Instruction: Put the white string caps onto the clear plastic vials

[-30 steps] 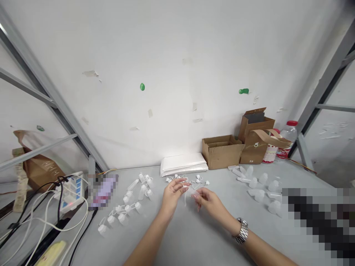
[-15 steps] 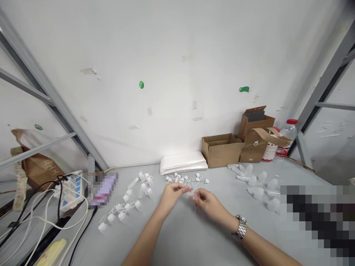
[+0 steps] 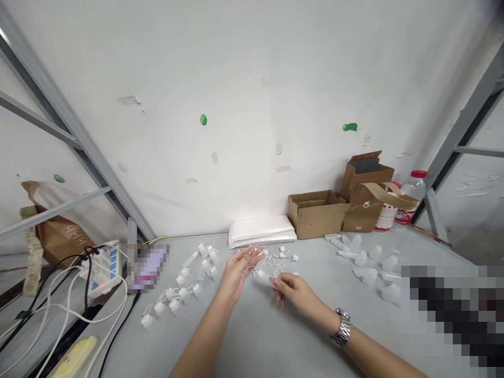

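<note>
My right hand (image 3: 289, 289) pinches a small translucent plastic bottle (image 3: 266, 278) at its right end, its other end towards my left hand. A white cap piece with a thin loop strap shows at the bottle's left end; how firmly it sits I cannot tell. My left hand (image 3: 237, 270) is just left of the bottle with its fingers stretched out and apart. Behind the hands lies a loose cluster of white strapped caps (image 3: 282, 251), partly hidden by my left fingers. Several capped bottles (image 3: 176, 304) are spread out on the left. On the right lie several uncapped translucent bottles (image 3: 369, 276).
A white stack of flat sheets (image 3: 262, 231) lies against the wall. Beside it are an open cardboard box (image 3: 318, 218), a brown paper bag (image 3: 358, 210) and a red-capped jar (image 3: 415, 186). Left are a purple phone-like object (image 3: 150, 268), a power strip (image 3: 103, 270) and cables.
My left hand has opened and moved slightly up and left, off the bottle. The right hand still holds the bottle, and its white cap piece now shows. The view has shifted slightly.
</note>
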Available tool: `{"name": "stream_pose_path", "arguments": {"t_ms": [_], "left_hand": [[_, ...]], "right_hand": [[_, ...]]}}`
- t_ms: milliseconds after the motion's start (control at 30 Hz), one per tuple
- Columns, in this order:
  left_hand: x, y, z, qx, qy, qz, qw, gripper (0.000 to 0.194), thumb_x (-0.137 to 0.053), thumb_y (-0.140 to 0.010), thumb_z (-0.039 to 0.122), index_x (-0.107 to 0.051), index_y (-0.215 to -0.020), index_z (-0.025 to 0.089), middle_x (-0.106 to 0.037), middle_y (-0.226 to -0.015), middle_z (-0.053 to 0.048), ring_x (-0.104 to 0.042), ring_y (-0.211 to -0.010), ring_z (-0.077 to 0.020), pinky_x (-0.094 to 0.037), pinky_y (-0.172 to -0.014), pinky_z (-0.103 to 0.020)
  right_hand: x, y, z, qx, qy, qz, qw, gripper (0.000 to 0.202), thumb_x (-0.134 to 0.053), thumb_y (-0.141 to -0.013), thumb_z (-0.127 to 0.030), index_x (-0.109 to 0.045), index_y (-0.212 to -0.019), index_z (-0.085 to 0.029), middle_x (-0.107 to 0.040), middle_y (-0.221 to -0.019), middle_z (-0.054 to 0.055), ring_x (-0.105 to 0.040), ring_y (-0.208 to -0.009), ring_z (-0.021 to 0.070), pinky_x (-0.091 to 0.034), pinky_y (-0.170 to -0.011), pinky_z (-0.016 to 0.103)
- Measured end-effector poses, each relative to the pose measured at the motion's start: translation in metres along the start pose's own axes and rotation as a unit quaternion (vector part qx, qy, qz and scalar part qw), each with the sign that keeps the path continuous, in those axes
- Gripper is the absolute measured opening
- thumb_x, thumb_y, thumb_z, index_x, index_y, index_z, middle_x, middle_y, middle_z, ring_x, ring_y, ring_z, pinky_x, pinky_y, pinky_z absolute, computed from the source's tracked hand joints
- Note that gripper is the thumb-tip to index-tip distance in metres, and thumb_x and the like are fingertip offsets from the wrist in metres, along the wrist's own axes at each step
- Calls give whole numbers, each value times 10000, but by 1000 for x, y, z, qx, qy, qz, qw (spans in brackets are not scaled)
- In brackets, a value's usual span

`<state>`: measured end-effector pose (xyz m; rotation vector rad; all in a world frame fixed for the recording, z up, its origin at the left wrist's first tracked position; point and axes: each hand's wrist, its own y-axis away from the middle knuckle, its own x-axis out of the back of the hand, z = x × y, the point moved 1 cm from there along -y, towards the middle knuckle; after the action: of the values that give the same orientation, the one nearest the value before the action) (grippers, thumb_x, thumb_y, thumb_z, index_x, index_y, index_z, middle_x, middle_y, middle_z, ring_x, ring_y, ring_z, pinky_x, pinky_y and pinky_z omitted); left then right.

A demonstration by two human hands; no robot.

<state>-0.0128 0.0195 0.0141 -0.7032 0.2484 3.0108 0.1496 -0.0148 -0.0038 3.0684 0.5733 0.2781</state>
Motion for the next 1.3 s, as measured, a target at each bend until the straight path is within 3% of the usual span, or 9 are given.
{"name": "stream_pose_path", "arguments": {"t_ms": [167, 333, 567, 833, 1300], "left_hand": [[2, -2, -1, 32, 61, -4, 998, 266, -585, -740, 351, -617, -916, 154, -612, -1114, -139, -573, -1025, -235, -456, -827, -318], [3, -3, -7, 44, 85, -13, 995, 222, -589, -736, 210, -600, -946, 141, -609, -1119, -141, -559, -1049, -223, -433, -900, -339], [1, -3, -14, 59, 73, -6, 996, 209, -603, -714, 164, -616, -922, 155, -619, -1110, -124, -560, -1051, -211, -399, -940, -334], [-1, -3, -18, 115, 128, -74, 982, 189, -514, -765, 114, -610, -928, 107, -474, -1291, -122, -441, -1181, -227, -439, -891, -302], [-6, 1, -13, 128, 145, -89, 977, 217, -432, -811, 98, -577, -971, 85, -421, -1330, -136, -437, -1183, -232, -426, -906, -339]], "right_hand": [[3, -2, 2, -3, -4, 43, 999, 411, -478, -752, -562, -498, -597, -181, -531, -499, -24, -510, -490, 126, -411, -544, 253], [9, -4, 2, 1, -4, 74, 997, 398, -489, -748, -551, -511, -616, -176, -537, -516, -18, -510, -499, 129, -414, -546, 258], [9, -4, 3, 4, 18, 69, 997, 373, -487, -765, -522, -494, -617, -180, -536, -534, -15, -515, -526, 131, -404, -571, 262], [6, -2, 1, 8, 41, 57, 997, 326, -510, -758, -480, -495, -637, -178, -543, -526, -20, -506, -521, 130, -390, -555, 250], [6, 1, -3, 10, 61, 82, 995, 274, -517, -756, -422, -490, -631, -179, -515, -523, -28, -478, -517, 121, -368, -537, 237]]}}
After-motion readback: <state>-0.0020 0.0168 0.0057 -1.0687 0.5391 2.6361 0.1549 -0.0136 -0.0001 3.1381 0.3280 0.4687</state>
